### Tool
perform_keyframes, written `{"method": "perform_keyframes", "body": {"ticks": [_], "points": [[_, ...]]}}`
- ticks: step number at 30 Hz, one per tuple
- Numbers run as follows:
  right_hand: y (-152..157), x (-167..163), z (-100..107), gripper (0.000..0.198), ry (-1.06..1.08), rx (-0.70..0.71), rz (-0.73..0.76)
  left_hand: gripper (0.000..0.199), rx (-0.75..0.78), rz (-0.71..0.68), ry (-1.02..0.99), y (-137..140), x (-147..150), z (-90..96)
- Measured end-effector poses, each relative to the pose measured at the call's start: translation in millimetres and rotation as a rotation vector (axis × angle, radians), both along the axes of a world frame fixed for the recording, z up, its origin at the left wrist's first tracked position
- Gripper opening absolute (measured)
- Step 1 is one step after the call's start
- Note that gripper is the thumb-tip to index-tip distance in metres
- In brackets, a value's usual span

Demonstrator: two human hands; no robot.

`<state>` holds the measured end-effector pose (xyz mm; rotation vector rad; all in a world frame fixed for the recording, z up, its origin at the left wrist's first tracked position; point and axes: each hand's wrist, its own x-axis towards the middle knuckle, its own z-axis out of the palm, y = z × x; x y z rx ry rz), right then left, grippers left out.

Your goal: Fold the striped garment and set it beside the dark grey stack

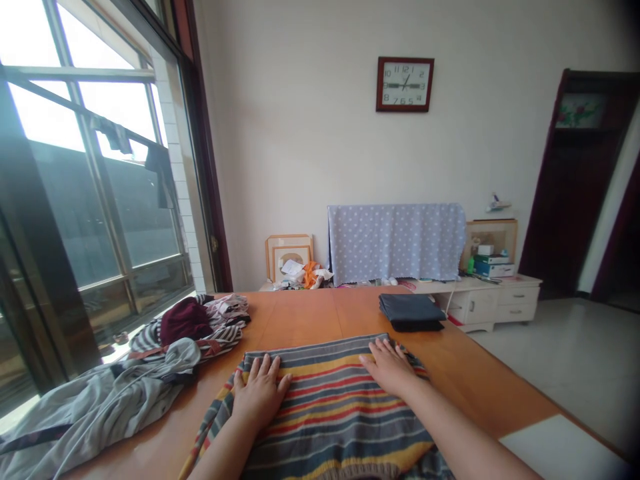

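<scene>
A striped knit sweater (330, 407) in grey, yellow, red and navy lies spread on the wooden table (305, 313). Its ribbed edge is nearest me, and a sleeve runs down along the left side. My left hand (260, 393) rests flat on the sweater's far left part, fingers spread. On the far right part lies my right hand (393, 367), palm down with its fingers stretched out. Both hands press on the fabric without gripping it.
Rumpled clothes lie along the table's left side, among them a grey garment (115, 400) and a maroon one (185, 320). A folded dark garment (411, 311) sits at the far right. A white sheet (565, 447) lies at the near right edge. Behind stands a low white cabinet (515, 303).
</scene>
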<state>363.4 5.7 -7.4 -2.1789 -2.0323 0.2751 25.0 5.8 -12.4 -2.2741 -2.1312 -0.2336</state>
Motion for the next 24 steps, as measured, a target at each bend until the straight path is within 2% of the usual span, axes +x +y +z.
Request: {"method": "perform_keyframes", "body": {"ticks": [4,8,11,14,19,24], "points": [[-35,-6,2,0.087,0.037,0.004,0.052,0.075,0.002,-0.007,-0.019,-18,-1,13.0],[-65,-10,-10,0.089,0.044,0.009,0.074,0.08,-0.014,0.002,-0.066,-60,-6,21.8],[-77,-10,-25,0.09,0.025,0.004,0.052,0.082,-0.034,0.054,-0.089,-92,-12,17.8],[-82,-8,-39,0.088,-0.019,0.015,0.029,0.084,-0.038,0.097,-0.098,-113,-18,8.9],[-85,-4,-52,0.084,-0.057,0.073,0.03,0.088,-0.019,0.068,-0.12,-123,-24,2.3],[-86,-5,-50,0.082,-0.012,0.097,0.029,0.091,-0.018,0.071,-0.12,-123,-23,1.9]]}}
